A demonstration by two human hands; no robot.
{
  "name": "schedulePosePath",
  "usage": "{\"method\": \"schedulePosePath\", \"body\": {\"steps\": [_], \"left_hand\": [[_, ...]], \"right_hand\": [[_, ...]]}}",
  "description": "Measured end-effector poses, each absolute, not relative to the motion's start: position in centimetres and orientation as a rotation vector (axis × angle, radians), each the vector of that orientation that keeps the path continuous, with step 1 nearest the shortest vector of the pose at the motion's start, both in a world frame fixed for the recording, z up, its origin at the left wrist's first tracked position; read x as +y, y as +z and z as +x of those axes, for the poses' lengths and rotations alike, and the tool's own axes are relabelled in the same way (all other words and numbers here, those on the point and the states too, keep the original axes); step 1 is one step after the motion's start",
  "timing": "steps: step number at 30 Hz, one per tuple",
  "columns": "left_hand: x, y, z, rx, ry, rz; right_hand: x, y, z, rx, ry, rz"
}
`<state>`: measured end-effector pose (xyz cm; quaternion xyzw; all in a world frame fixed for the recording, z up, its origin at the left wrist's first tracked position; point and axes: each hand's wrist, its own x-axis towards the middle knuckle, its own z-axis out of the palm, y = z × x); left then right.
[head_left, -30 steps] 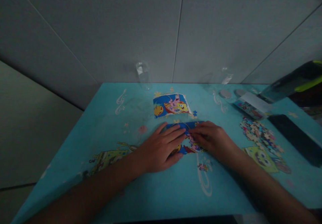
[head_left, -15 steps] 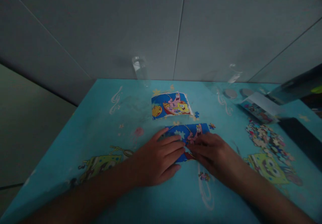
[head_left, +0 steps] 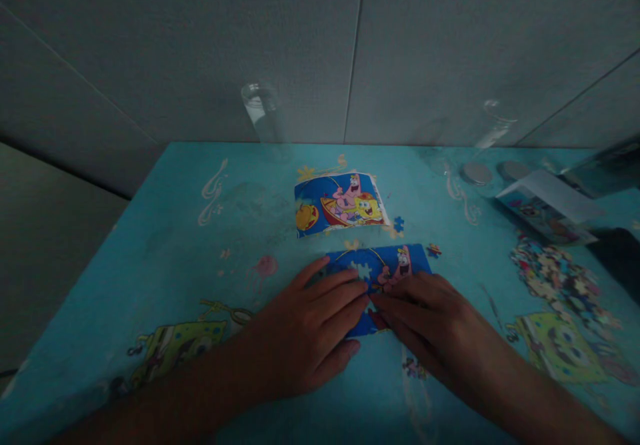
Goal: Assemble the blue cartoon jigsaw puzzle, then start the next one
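Observation:
A partly assembled blue jigsaw puzzle (head_left: 414, 256) lies under both hands, with gaps showing the tablecloth at its upper left and middle. Across its left side my left hand (head_left: 320, 328) rests flat, fingers stretched out and slightly apart. My right hand (head_left: 435, 311) has its thumb and fingers pressed together at the puzzle's middle; whatever is between the fingertips is hidden. Just beyond lies a reference picture (head_left: 340, 206) of cartoon figures in a red boat. Loose pieces sit nearby: a blue puzzle piece (head_left: 399, 223), a multicoloured piece (head_left: 434, 251) and pieces (head_left: 414, 367) below the right hand.
A heap of puzzle pieces (head_left: 560, 278) lies at the right on the patterned blue tablecloth (head_left: 200, 265). Behind it are a folded printed card (head_left: 550, 211), a dark flat object (head_left: 620, 258) and round lids (head_left: 477, 173). Clear containers (head_left: 265, 121) stand by the wall.
The view has shifted slightly and come closer to the table. Both hands stay at the puzzle, the right fingertips still pinched at its middle.

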<state>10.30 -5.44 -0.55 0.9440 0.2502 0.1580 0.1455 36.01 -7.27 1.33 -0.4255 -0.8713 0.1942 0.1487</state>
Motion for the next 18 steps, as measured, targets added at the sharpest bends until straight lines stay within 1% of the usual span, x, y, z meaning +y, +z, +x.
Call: {"method": "schedulePosePath", "body": {"steps": [18], "left_hand": [[-5.37,-0.57,10.28,0.744,0.445,2.73]], "right_hand": [[-7.18,0.97,36.07,-2.482,0.518,-1.2]]}}
